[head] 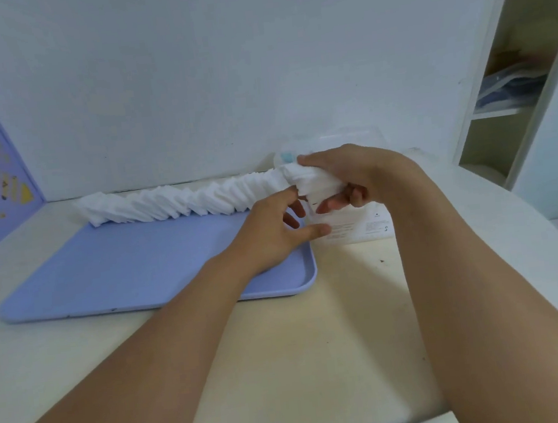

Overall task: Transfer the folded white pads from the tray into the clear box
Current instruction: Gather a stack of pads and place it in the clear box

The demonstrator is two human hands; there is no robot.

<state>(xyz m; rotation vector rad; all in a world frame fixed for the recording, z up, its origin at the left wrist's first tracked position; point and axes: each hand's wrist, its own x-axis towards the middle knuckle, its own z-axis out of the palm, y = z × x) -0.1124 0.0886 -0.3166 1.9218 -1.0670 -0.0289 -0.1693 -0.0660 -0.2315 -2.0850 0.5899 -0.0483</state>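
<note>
I'm gripping a small bunch of folded white pads [315, 181] in my right hand [352, 169] above the clear box [358, 227] — my left hand [273, 232] is hovering loose-fingered, holding nothing. Most pads are still lining the blue tray [121, 262]'s far edge; next I'm lowering this bunch in flat.

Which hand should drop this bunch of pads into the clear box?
Probably the right hand: it already grips the bunch of pads directly above the clear box. The left hand is only beside the bunch, over the tray edge.
</note>
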